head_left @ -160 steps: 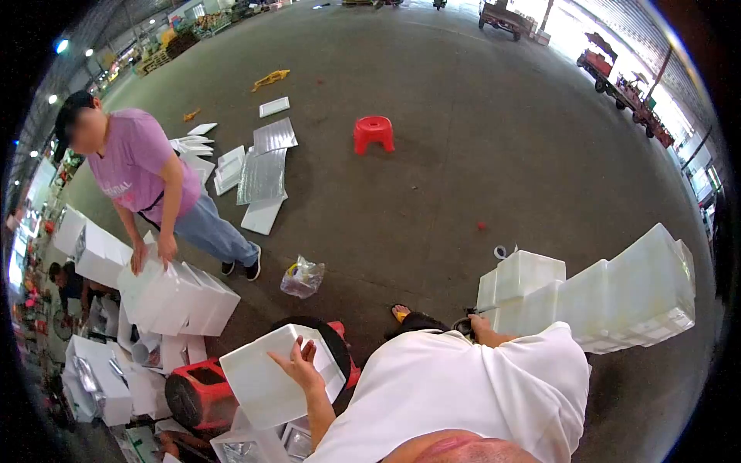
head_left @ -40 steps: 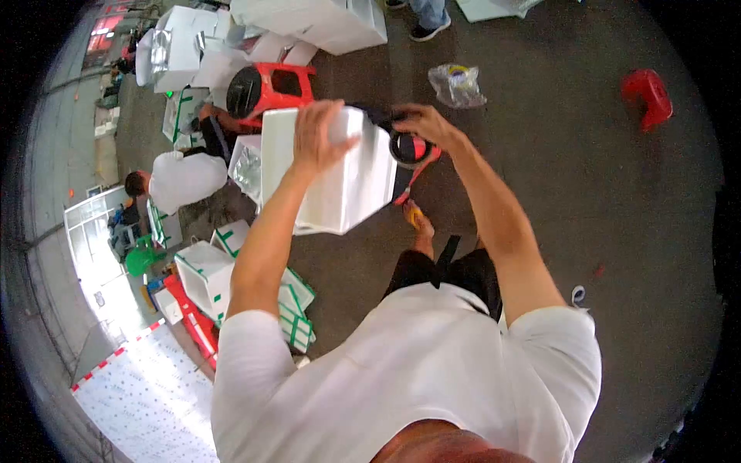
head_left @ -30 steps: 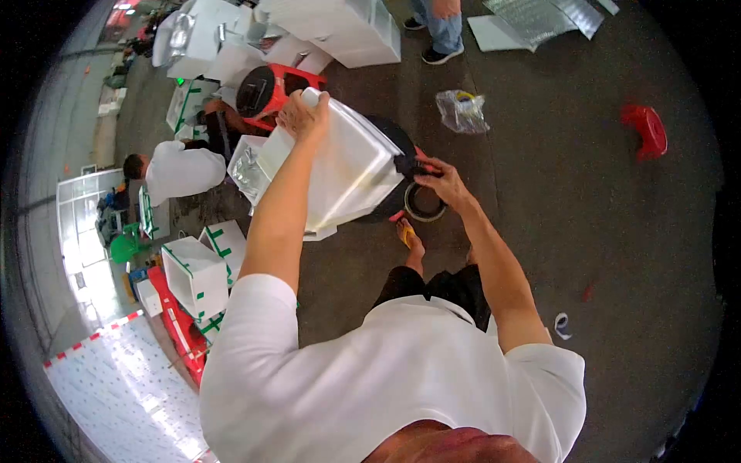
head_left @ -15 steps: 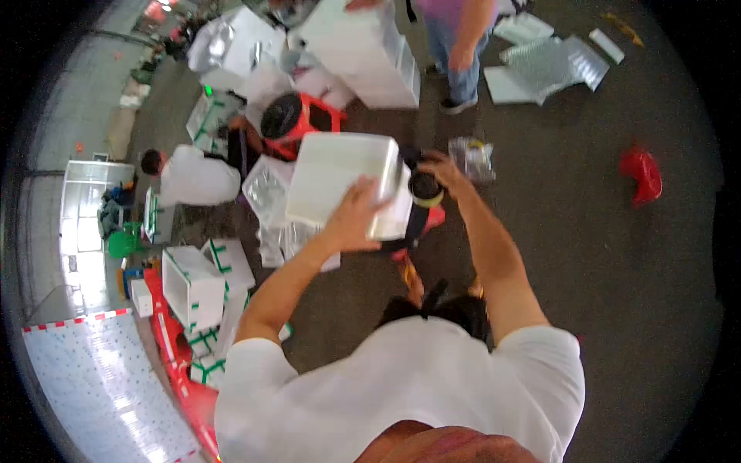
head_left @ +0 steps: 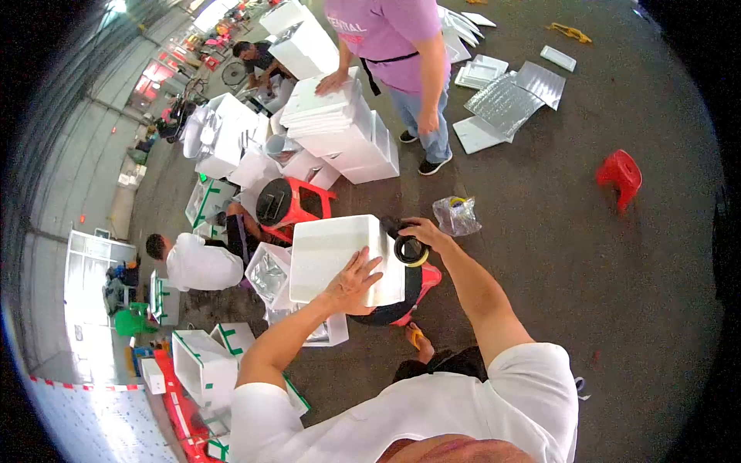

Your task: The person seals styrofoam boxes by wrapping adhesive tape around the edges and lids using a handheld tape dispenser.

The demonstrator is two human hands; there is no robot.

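A white foam box (head_left: 328, 258) rests on a round black-topped stool (head_left: 421, 289) with red legs, in front of my body. Across the box's near right corner lies my left hand (head_left: 355, 279), palm down with fingers stretched and apart. My right hand (head_left: 423, 233) grips a black tape dispenser (head_left: 392, 225) at the right side of the box. Its tape roll (head_left: 410, 251) hangs below my fingers, near the box wall. How far the fingers wrap round the dispenser is partly hidden.
Foil-lined foam boxes (head_left: 268, 272) stand left of the stool, beside another red stool (head_left: 284, 202). A person in purple (head_left: 394, 38) stands by stacked foam lids (head_left: 328, 108); a seated person (head_left: 202, 262) is at left. A plastic bag (head_left: 457, 215) and red stool (head_left: 620, 179) are rightward.
The camera view has tilted up, so the surroundings sit lower in the picture and more of the standing person shows. My left hand stays on the box; my right keeps hold of the tape dispenser.
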